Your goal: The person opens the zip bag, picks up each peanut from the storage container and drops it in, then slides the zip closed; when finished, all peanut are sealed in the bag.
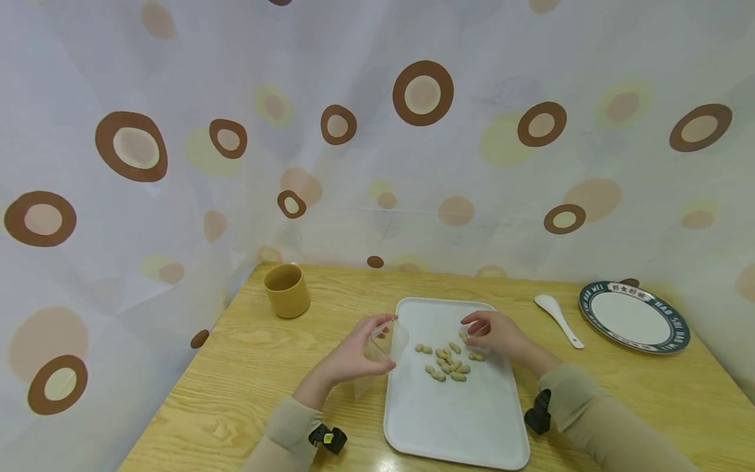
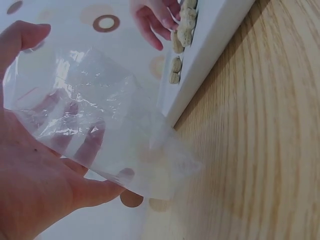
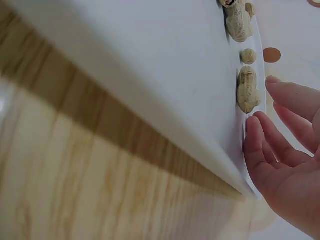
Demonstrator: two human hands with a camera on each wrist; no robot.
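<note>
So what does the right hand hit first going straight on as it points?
The right hand would probably meet the nearest peanut on the white tray; the exact gap is unclear.

I'm at a dining-style table corner; I can't tell whether it belongs to a home. A pale sheet printed with brown rings (image 1: 377, 157) fills the upper frame. On my grained yellow-brown wooden table (image 1: 218, 393) is tableware: a mustard-yellow round cup (image 1: 289, 298) left of centre, a white spoon (image 1: 557, 318) and a white plate with a dark lettered rim (image 1: 631, 318) at right, and tan unshelled peanuts (image 1: 458, 376) on a white rectangular tray (image 1: 454, 419), lower centre.
</note>
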